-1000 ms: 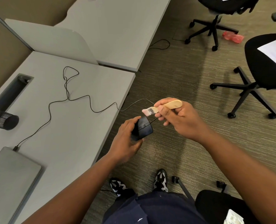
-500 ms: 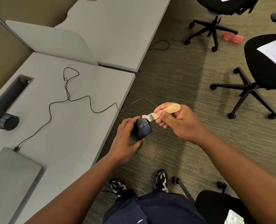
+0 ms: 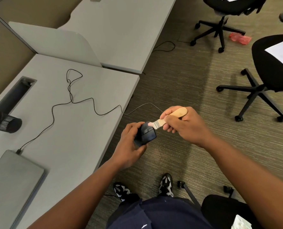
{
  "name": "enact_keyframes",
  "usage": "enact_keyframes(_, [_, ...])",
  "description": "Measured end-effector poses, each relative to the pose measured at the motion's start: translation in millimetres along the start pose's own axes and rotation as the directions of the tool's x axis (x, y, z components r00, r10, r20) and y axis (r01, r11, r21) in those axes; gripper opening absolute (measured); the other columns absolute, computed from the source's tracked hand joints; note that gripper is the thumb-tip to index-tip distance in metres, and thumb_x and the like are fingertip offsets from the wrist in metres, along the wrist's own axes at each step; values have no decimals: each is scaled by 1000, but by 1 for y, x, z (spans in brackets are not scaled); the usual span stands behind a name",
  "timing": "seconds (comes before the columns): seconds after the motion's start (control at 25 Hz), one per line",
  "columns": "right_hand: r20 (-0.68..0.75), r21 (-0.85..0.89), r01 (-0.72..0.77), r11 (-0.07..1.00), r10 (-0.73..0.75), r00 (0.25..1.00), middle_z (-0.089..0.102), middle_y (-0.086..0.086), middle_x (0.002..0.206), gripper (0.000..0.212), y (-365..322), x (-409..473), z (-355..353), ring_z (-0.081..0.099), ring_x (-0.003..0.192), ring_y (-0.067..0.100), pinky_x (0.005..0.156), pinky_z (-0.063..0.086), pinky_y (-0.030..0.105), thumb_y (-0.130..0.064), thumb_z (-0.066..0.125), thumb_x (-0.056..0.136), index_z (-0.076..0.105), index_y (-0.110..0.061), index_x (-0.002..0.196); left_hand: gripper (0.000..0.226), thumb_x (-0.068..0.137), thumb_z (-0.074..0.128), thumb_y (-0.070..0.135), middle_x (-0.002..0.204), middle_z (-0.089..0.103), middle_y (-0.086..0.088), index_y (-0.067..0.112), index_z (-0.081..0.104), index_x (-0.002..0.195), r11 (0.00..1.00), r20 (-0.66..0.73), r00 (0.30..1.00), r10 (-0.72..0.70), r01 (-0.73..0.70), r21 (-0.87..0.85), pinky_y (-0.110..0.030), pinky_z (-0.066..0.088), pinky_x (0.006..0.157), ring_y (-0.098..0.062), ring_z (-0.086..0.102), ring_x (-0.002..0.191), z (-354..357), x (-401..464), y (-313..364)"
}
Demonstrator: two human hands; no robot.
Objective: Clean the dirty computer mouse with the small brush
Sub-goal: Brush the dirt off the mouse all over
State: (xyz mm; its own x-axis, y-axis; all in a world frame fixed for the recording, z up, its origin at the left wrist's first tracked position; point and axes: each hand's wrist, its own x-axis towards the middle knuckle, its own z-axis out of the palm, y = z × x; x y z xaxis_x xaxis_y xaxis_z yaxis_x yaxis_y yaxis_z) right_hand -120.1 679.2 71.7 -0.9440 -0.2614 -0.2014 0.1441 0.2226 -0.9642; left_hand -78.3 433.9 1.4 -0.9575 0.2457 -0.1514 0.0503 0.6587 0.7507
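Observation:
A black computer mouse [image 3: 146, 135] is held off the desk's right edge, above the carpet, with my left hand [image 3: 129, 146] wrapped around its left side and underside. Its thin black cable [image 3: 81, 103] trails back across the grey desk [image 3: 81, 139] to a closed laptop. My right hand [image 3: 185, 124] grips the wooden handle of a small brush [image 3: 168, 119]. The brush's pale bristles rest on the mouse's far top end, by the buttons.
A closed grey laptop [image 3: 11, 184] lies at the desk's near left, a black mesh cup [image 3: 6, 123] on its side beyond it. Two black office chairs [image 3: 269, 75] stand on the carpet to the right. My shoes [image 3: 165, 185] are below the hands.
The brush has come down from just above the mouse until its bristles touch the mouse's top. My left hand has kept the mouse nearly still.

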Motion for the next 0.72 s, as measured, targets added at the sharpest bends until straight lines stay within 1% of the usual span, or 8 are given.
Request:
enact_keyframes(0.12, [18,-2,-2,1000,2,1000,78,6,73,24,-2,-2,-4,70,64,10,57,53,22,-12,59,96,78,-22,86,81,88,84,18,138,39,21,34,41,155,1000,5,1000,-25,25,-2,-36,45,113,-12,43,134,0,-1,-2])
enact_keyframes(0.2, [-40,40,43,998,-41,998,80,6,80,20,-1,-2,-3,73,71,14,63,58,23,-14,62,101,78,-24,95,81,88,84,18,140,40,19,33,42,156,1000,9,1000,-15,15,-6,-36,45,113,-12,43,135,1,0,-2])
enact_keyframes(0.28, [-61,51,63,997,-60,996,81,6,86,15,-1,-1,1,75,77,16,68,60,24,-16,63,104,77,-22,103,81,88,84,17,140,41,18,32,43,156,1000,14,1000,-15,15,-15,-37,45,114,-12,43,135,1,1,-1])
enact_keyframes(0.36, [-39,28,40,999,-39,998,80,6,83,16,0,-2,2,74,74,14,66,59,24,-14,63,103,78,-20,101,81,87,85,17,138,41,21,33,44,155,1000,17,1000,-17,17,-21,-40,45,115,-11,43,135,1,1,0])
enact_keyframes(0.48, [44,-16,-10,1000,11,999,79,6,75,21,0,-3,-1,71,66,11,59,55,21,-13,60,96,79,-20,90,82,86,85,15,136,40,31,40,43,151,998,3,999,-34,34,-54,-41,45,116,-8,45,133,0,1,-1])
enact_keyframes(0.56, [72,-30,-4,1000,6,997,79,5,74,21,0,-6,-1,71,65,11,59,55,21,-13,60,96,79,-20,90,83,85,86,14,136,42,27,42,42,150,996,-12,999,-47,46,-81,-41,46,116,-7,47,132,-1,3,-1])
enact_keyframes(0.64, [-2,39,49,998,-49,999,80,6,81,18,0,-6,1,73,72,14,64,59,24,-12,63,101,79,-21,98,84,84,86,15,136,44,20,43,42,150,997,-12,999,-33,32,-75,-40,46,115,-7,48,131,-2,5,-1])
enact_keyframes(0.72, [-82,93,95,991,-87,993,81,6,90,16,0,-4,3,76,81,17,72,61,25,-15,64,103,77,-24,106,83,83,85,19,137,45,19,43,44,150,998,-9,1000,-5,4,-61,-37,45,114,-8,48,131,-2,6,-1])
